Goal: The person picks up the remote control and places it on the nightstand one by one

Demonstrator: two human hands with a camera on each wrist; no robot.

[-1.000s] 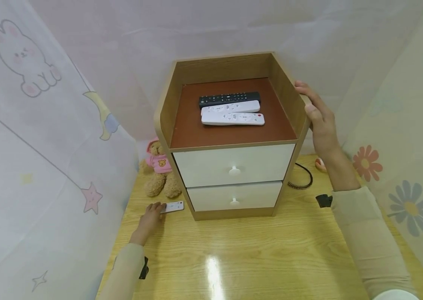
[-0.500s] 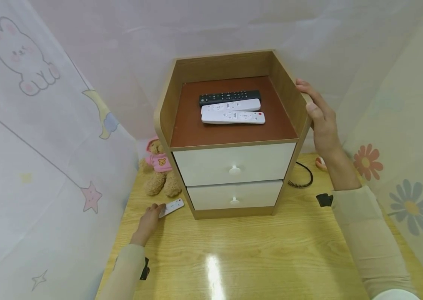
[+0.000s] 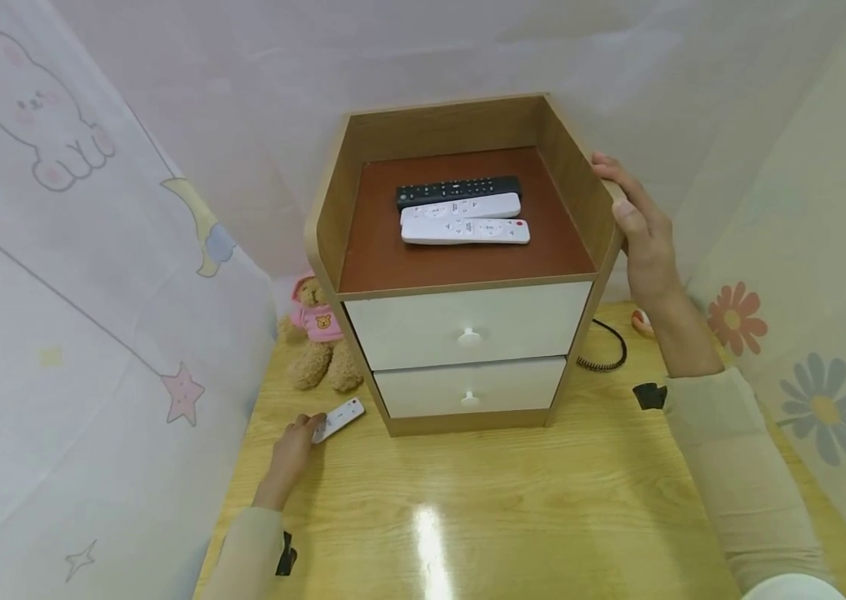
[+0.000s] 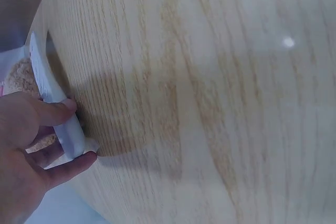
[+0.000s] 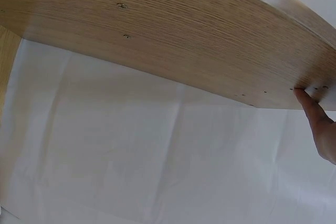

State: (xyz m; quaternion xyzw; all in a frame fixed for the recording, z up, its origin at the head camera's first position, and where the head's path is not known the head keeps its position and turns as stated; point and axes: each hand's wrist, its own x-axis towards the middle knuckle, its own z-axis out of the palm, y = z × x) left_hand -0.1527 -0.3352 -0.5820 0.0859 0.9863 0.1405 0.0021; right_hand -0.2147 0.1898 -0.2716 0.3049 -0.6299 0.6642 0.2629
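Low on the left in the head view, my left hand (image 3: 291,460) pinches the near end of a white remote control (image 3: 340,418) close over the table. The left wrist view shows the thumb on one side of this remote (image 4: 46,74) and fingers on the other. My right hand (image 3: 650,254) grips the upper right side panel of a small wooden cabinet (image 3: 468,425) with two white drawers. In the right wrist view a finger of the right hand (image 5: 321,132) touches the panel's outer face. On the cabinet's brown top lie a black remote (image 3: 458,192) and two overlapping white remotes (image 3: 466,232).
A teddy bear (image 3: 320,333) in a pink hooded top sits left of the cabinet. Behind its right side lie a black coiled cord (image 3: 603,365) and a small orange-and-white object (image 3: 642,322). Patterned fabric walls (image 3: 115,333) enclose the wooden table (image 3: 498,500).
The white remote in my left hand has turned so its far end points more away from me, and it has shifted slightly left. My right hand stays on the cabinet.
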